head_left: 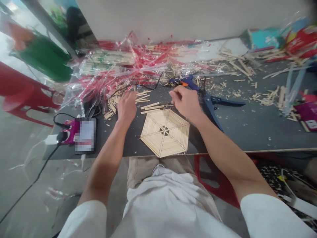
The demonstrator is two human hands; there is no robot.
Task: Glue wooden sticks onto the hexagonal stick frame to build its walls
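Note:
A hexagonal panel of pale wooden sticks [170, 140] lies flat near the table's front edge, with a small dark hole at its centre. Beyond its upper left side are several loose sticks [151, 105]. My left hand [127, 105] is over the pile of short cut sticks [112, 107], fingers bent down among them; its fingertips are hidden. Above the panel's upper right corner, my right hand [187, 101] is closed in a pinch, but whatever it holds is too small to make out. Just behind it rests a blue glue gun [189, 81] with an orange trigger.
Blue-handled cutters [210, 110] lie right of my right hand. Plastic wrappers [133, 61] and bundled sticks crowd the back. A phone [85, 136] and purple power strip [70, 132] with cables occupy the left edge. Stick scraps [267, 97] litter the right; a red stool [22, 96] stands left.

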